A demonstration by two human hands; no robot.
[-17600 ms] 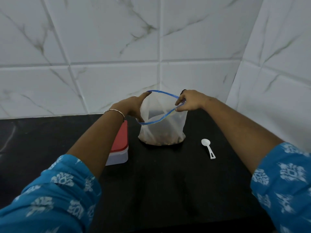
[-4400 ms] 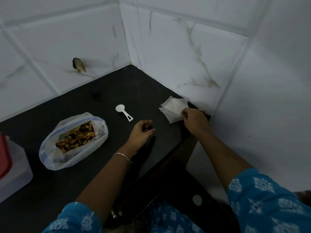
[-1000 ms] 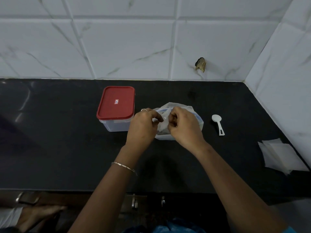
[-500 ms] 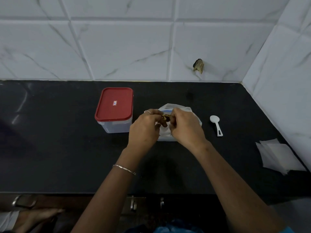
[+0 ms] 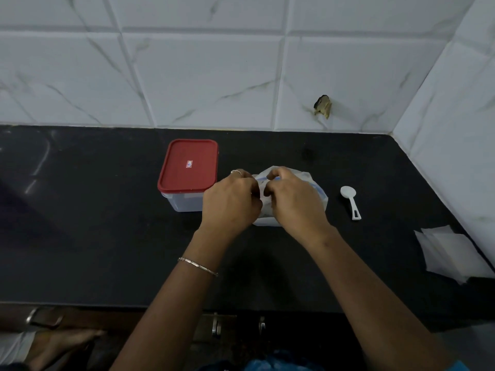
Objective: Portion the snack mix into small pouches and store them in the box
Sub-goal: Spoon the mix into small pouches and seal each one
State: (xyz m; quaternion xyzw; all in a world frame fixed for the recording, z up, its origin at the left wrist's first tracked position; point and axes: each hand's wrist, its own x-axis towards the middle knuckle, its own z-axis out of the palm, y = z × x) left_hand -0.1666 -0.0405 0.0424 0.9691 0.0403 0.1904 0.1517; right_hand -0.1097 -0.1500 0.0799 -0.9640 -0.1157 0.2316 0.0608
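Note:
A clear snack bag (image 5: 317, 195) with a blue zip rim sits mid-counter, mostly hidden behind my hands. My left hand (image 5: 231, 201) and my right hand (image 5: 293, 202) are close together above the bag, fingers curled, pinching something small and clear between them; I cannot tell whether it is a pouch or the bag's rim. A clear box with a red lid (image 5: 187, 171) stands shut just left of my left hand. A white scoop (image 5: 350, 200) lies right of the bag. A stack of white pouches (image 5: 450, 253) lies at the counter's right end.
The black counter (image 5: 80, 223) meets tiled walls behind and on the right. A small dark chip (image 5: 322, 106) marks the back wall. The counter's front edge runs below my forearms, with cabinet handles (image 5: 217, 324) and a bare foot (image 5: 61, 344) under it.
Over the last second my hands stayed together above the bag, fingers shifting slightly. Earlier my right hand reached the pouch stack at the right end.

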